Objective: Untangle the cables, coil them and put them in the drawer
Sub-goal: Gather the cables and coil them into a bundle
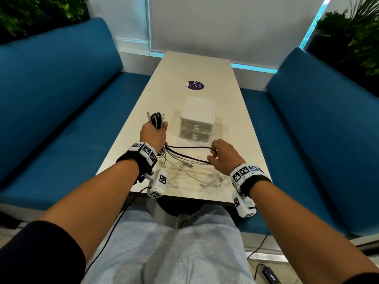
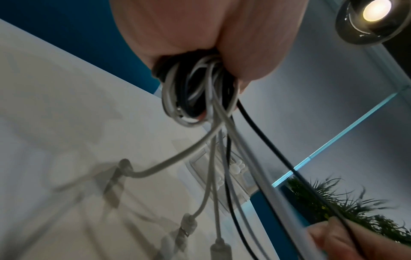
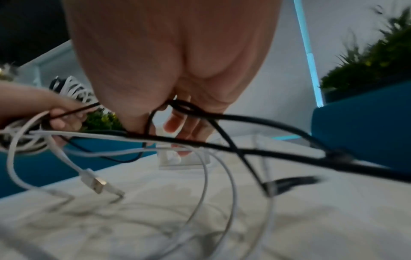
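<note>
Two hands (image 1: 152, 133) (image 1: 222, 155) on one tangle of cables (image 1: 184, 155) above table (image 1: 205, 66)

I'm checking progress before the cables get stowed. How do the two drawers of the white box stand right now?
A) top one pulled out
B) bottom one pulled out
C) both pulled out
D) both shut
D: in the head view both fronts of the white drawer box sit flush, while the left hand and right hand hold cables.

Left hand (image 2: 200, 35) grips coiled cables (image 2: 195, 95) above table (image 2: 66, 123).
</note>
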Demonstrator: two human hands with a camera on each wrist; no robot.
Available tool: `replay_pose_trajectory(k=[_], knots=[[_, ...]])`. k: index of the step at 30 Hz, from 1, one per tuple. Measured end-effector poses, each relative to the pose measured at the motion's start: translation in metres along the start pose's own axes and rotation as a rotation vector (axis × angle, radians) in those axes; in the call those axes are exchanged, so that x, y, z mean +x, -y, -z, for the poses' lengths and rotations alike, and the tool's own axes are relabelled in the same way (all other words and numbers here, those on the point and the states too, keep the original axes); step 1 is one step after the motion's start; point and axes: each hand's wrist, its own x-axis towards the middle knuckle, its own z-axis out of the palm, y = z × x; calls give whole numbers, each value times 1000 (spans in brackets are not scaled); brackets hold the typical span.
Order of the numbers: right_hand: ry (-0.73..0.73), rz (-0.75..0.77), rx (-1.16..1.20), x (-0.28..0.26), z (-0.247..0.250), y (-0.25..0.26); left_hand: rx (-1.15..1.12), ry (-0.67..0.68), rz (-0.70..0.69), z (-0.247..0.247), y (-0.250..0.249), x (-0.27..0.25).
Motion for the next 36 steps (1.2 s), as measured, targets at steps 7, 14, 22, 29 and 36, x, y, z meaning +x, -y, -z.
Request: replay_pose_trajectory(k=[7, 14, 22, 29, 36], knots=[[78, -148, 0, 0, 8, -14, 31, -2, 0, 3, 1, -1], [-18, -266, 288, -6, 14, -23, 13, -27, -27, 3, -6, -1], [-14, -285, 61, -13, 22, -29, 9, -65, 0, 8, -3, 2], [18, -228, -108, -14, 23, -24, -5, -109, 38, 11, -5, 5], [95, -313, -245, -17, 24, -28, 9, -129, 44, 15, -6, 9]])
